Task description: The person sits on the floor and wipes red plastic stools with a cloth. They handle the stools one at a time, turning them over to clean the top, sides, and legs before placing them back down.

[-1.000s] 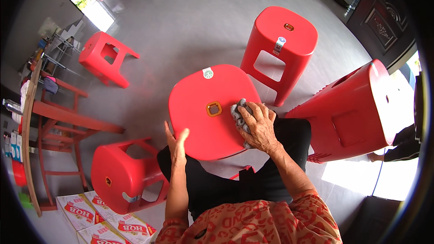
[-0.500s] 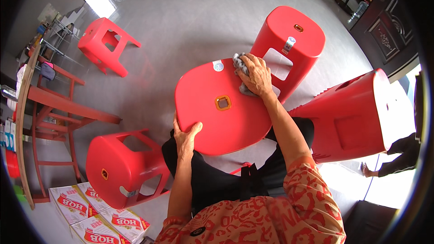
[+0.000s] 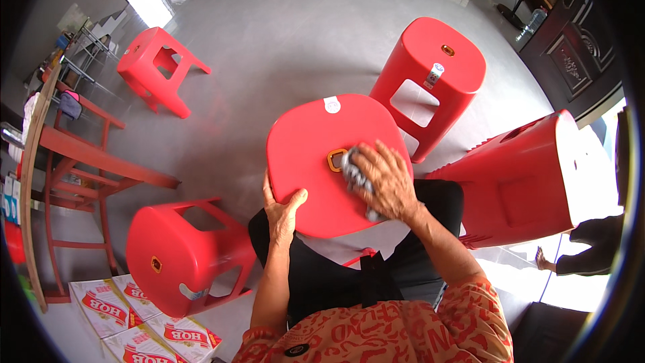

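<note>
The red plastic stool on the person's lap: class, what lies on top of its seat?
A crumpled grey cloth under the right hand, beside an orange-rimmed hole; the cloth's middle is covered.

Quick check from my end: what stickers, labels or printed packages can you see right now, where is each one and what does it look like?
Round white sticker: far edge of the red stool seat under both hands.
Narrow white label: front edge of the upright red stool beyond, with a small coloured mark.
Flat printed cartons: on the floor, lower left; white with red lettering.
Pale label: on the tipped stool, lower left.
</note>
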A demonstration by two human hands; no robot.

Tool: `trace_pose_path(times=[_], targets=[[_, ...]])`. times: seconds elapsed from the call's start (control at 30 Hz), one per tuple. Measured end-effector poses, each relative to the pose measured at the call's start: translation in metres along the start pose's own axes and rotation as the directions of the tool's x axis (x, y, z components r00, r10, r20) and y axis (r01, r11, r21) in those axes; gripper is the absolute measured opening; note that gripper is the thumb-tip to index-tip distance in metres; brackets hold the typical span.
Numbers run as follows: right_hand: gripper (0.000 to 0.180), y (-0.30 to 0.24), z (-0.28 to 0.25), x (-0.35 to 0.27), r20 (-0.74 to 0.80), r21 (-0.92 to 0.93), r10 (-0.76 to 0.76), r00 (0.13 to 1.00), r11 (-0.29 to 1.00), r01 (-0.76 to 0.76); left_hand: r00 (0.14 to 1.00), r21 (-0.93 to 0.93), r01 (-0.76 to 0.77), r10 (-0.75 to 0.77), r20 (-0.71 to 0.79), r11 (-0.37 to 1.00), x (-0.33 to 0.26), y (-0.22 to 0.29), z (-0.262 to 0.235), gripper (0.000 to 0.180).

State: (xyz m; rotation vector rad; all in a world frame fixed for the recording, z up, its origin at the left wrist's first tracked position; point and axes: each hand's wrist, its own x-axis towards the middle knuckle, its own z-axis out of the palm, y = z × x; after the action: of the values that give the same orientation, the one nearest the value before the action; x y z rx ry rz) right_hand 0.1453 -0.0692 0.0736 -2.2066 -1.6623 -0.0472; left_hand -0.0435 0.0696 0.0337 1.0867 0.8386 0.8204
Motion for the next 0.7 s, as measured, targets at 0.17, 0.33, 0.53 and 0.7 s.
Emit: trace_pose_path(times=[0.17,0.33,0.53,0.7], targets=[[0.054,0.029,0.022,0.074,-0.161,-0.065,0.083,0.983,0.993,-0.094,1.000,0.015,0.019,-0.019,-0.017,1.000,-0.001,0.001,-0.001,0.087],[0.050,0.046,0.048,0.129,-0.280,-0.089,0.211,0.937,0.966,-0.244,1.000,-0.016,0.005,-0.005,-0.013,1.000,-0.002,0.003,0.003,0.083],[0.051,0.033,0.044,0.125,-0.163,-0.123,-0.031,0.986,0.992,0.010,0.999,-0.022,-0.012,0.011,-0.036,1.000,0.002,-0.003,0.002,0.079],[0.047,-0.004,0.032,0.076,0.019,0.070,-0.313,0.949,0.948,0.311,0.997,0.030,-0.028,0.030,-0.077,0.999,0.004,-0.010,-0.002,0.072]])
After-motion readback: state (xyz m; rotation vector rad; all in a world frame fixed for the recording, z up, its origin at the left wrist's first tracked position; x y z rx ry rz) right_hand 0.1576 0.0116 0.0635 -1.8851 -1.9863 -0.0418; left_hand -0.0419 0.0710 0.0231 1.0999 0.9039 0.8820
